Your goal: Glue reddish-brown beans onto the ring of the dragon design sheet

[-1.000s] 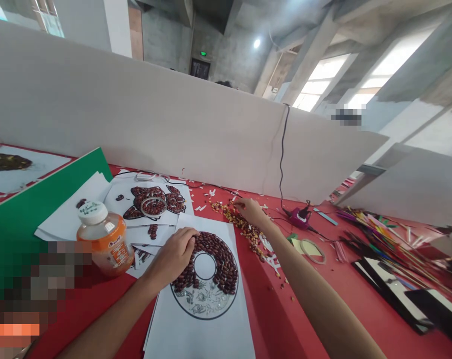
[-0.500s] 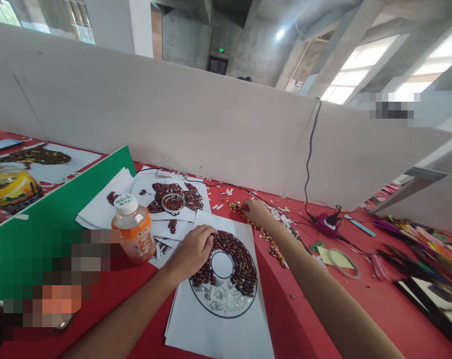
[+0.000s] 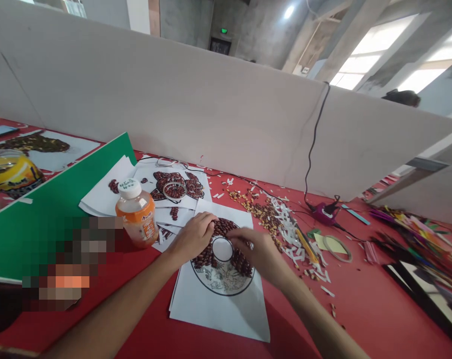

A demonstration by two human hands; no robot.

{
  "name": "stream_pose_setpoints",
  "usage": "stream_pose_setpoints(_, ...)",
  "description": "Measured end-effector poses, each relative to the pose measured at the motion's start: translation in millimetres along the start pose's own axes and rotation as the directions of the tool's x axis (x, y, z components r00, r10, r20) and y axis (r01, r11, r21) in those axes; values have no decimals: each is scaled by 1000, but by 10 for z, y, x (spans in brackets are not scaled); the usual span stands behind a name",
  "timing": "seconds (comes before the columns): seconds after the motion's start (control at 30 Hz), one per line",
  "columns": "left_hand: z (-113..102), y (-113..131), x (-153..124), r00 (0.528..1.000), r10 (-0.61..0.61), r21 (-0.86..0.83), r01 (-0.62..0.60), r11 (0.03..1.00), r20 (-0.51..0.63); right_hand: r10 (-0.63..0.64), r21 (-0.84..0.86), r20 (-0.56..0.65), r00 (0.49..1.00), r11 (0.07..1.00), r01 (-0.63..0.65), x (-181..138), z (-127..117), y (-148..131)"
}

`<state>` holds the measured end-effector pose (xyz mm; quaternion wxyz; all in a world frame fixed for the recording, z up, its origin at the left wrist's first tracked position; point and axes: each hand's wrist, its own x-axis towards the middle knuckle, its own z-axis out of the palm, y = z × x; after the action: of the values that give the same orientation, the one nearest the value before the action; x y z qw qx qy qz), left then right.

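Note:
My left hand (image 3: 196, 233) rests on the upper left of a white paper sheet (image 3: 218, 316), its fingers slightly bent and lying on the sheet. A ring-shaped drawing is printed there, and dark red-brown beans (image 3: 226, 227) cover its upper part and sides. Bare line drawing (image 3: 226, 281) shows in the ring's lower part, around a white centre circle (image 3: 222, 249). Over the ring's right side hovers my right hand (image 3: 258, 249), thumb and fingers pinched together. Whatever is between its fingertips is too small to make out.
An orange-labelled bottle (image 3: 136, 214) stands left, before a green board (image 3: 61, 204). Bean-covered papers (image 3: 179, 187) lie behind. Yellow and brown kernels (image 3: 261, 212), paper scraps (image 3: 291, 239), a yellow cutter (image 3: 307, 247) and a purple power socket (image 3: 324, 212) are at right.
My right hand has moved from the kernel pile back left and nearer, over the bean ring. My left hand stays on the sheet. The camera view has shifted slightly.

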<state>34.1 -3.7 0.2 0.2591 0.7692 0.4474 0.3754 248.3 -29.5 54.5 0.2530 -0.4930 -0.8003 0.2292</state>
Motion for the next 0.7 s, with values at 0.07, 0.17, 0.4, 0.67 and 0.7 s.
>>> stream_pose_setpoints(0.07,-2,3,-2,1000,2,-1,-2,1000,-3,11,74,15,1000,997,-12,-296,184,-147)
stream_pose_setpoints(0.17,-5,6,-5,1000,11,1,-11,1000,0,-58,13,-3,998,998,58,-492,389,-255)
stream_pose_setpoints(0.4,-1,1,-5,1000,16,5,-16,1000,-3,-228,-220,10,974,949,225,-437,562,-239)
stream_pose_setpoints(0.67,4,0,-5,1000,21,12,-21,1000,2,-388,-410,-45,920,847,337,-595,566,-329)
stream_pose_setpoints(0.7,3,1,-5,1000,28,14,-28,1000,2,-411,-441,-23,911,822,360,-608,563,-341)
